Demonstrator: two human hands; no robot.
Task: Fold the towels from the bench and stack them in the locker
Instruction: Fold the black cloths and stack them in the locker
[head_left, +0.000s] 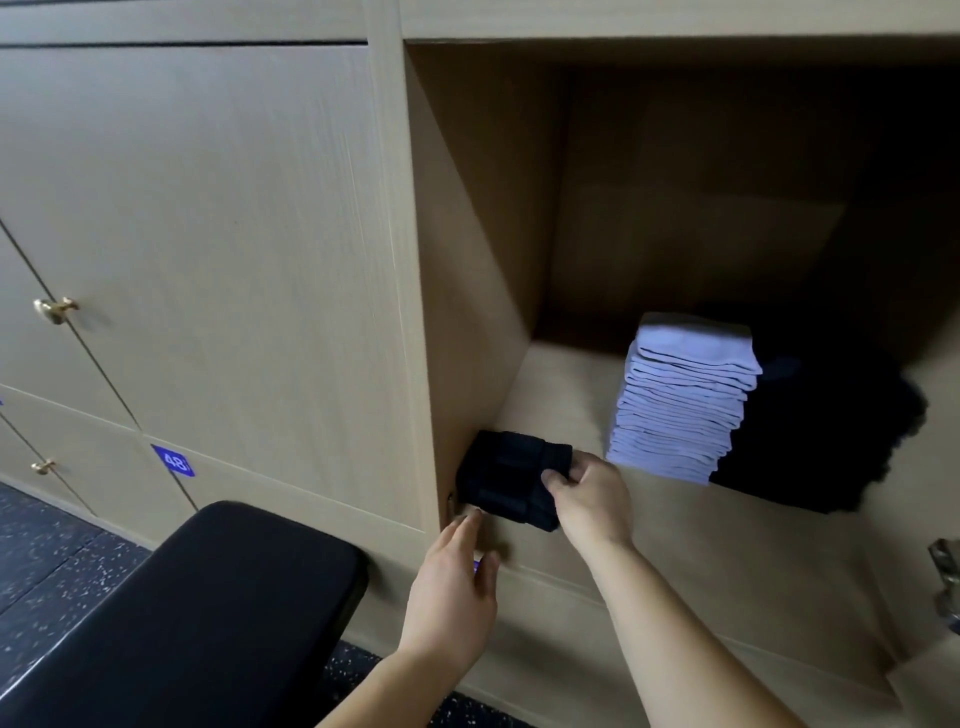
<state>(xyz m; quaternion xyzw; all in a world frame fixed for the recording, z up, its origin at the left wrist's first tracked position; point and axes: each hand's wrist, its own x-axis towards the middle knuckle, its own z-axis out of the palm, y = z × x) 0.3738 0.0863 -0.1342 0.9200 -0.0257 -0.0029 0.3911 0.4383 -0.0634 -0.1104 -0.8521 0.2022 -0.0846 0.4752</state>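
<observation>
A folded black towel (506, 475) lies at the front left corner of the open locker's floor (675, 530), against its left wall. My right hand (589, 496) grips the towel's right edge with thumb and curled fingers. My left hand (457, 587) hovers just in front of the locker's lower edge with its fingers straight; the fingertips reach the towel's near corner. Farther back stands a tall stack of folded light blue towels (685, 400), with a dark pile of black towels (821, 436) to its right.
A black padded bench (208, 613) juts in at the lower left, close to the locker front. Closed locker doors with brass knobs (54, 310) and a blue number tag (174, 460) fill the left. A metal hinge (948, 577) shows at the right edge.
</observation>
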